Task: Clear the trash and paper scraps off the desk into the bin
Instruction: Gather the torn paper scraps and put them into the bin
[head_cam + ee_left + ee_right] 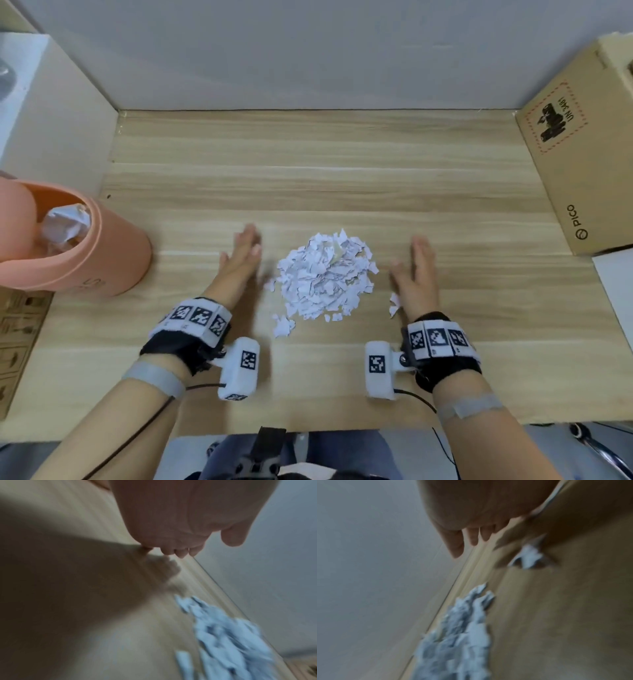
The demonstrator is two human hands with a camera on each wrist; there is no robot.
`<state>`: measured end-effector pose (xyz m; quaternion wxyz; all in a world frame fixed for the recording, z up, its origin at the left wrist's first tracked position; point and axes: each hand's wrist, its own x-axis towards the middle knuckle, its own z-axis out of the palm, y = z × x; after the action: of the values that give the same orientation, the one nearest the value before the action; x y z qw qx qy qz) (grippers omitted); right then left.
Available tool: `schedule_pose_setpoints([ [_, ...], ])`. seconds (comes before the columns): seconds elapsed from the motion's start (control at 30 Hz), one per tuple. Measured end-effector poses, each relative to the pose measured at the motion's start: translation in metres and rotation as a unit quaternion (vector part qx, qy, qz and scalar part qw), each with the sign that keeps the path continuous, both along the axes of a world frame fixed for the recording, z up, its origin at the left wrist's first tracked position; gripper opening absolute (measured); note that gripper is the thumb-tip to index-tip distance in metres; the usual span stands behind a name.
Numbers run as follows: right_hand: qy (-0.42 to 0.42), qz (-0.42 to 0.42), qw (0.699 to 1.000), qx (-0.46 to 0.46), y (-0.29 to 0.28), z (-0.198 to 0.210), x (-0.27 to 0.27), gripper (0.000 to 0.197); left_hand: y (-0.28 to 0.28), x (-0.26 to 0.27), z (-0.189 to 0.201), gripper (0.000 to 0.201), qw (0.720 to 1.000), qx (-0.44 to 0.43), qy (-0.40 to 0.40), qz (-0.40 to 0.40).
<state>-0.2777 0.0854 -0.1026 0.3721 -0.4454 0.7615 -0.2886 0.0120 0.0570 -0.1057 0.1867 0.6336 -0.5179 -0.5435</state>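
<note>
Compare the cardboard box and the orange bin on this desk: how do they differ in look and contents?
The cardboard box is brown, flat-sided and printed with PICO; the orange bin is round and plain-walled. The bin is open and shows crumpled paper inside; the box's contents are hidden. The box stands at the desk's right edge, the bin at its left.

Office or lab desk setting: light wood-grain desk [342, 171] against a plain grey wall [308, 51], a printed cardboard shipping box [582, 154] at its right edge, an orange bin [102, 260] at its left.
</note>
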Motion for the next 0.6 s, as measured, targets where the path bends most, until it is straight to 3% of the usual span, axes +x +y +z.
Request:
schedule_pose_setpoints([
  [0.1,0.143,-0.018,0.985,0.094,0.016,-0.011,-0.011,0.059,0.019,0.021,-0.009,0.083,0.998,-0.021,-0.042,0.037],
  [0.23,0.139,0.125,0.978,0.086,0.017,-0.015,0.03,0.061,0.034,-0.016,-0.003,0.086,0.994,-0.066,-0.077,-0.051],
  [0.3,0.099,0.198,0.973,0.063,0.012,-0.015,0.058,0.061,0.036,-0.042,-0.003,0.087,0.992,-0.066,-0.045,-0.102],
  [0.4,-0.002,0.244,0.969,0.036,0.005,-0.011,0.076,0.061,0.023,-0.059,0.0,0.06,0.992,-0.028,0.018,-0.123],
  [0.5,-0.178,0.132,0.975,-0.006,0.0,0.002,0.059,0.058,0.008,-0.042,0.017,0.053,0.994,-0.027,0.09,-0.053],
  [0.6,-0.235,0.027,0.971,-0.012,0.001,0.014,0.032,0.028,0.007,-0.012,0.039,0.026,0.99,-0.051,0.111,0.071],
])
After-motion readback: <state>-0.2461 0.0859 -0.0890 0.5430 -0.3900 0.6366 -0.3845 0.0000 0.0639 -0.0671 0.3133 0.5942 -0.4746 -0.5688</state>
